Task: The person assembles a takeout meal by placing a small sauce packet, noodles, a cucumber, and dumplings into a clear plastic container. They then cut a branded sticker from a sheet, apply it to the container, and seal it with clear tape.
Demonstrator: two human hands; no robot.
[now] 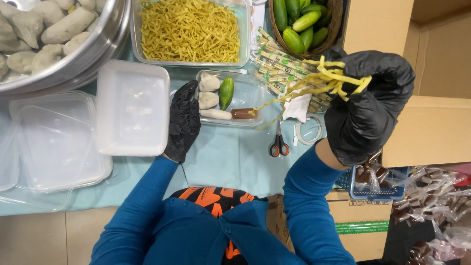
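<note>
A small tray (pixel 248 93) sits at the middle of the table (pixel 230 157), with dumplings (pixel 208 93), a cucumber piece (pixel 226 92) and a sauce sachet (pixel 244 113) in it. The left hand (pixel 183 120) touches its left edge. The right hand (pixel 365 105) holds noodles (pixel 326 78) above and to its right. Behind the tray lies a noodle tub (pixel 189 30); left of that, a metal bowl (pixel 105 37); right, a basket of cucumbers (pixel 306 24). Stacked lids (pixel 132 105) lie left of the left hand. Scissors (pixel 279 142) lie right of the tray, in front of the wrapped chopsticks (pixel 279 61).

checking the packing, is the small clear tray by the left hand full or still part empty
Part empty. The small clear tray holds pale dumplings, a small cucumber and a brown sachet; its right side is bare, and the right hand holds yellow noodles above it.
</note>
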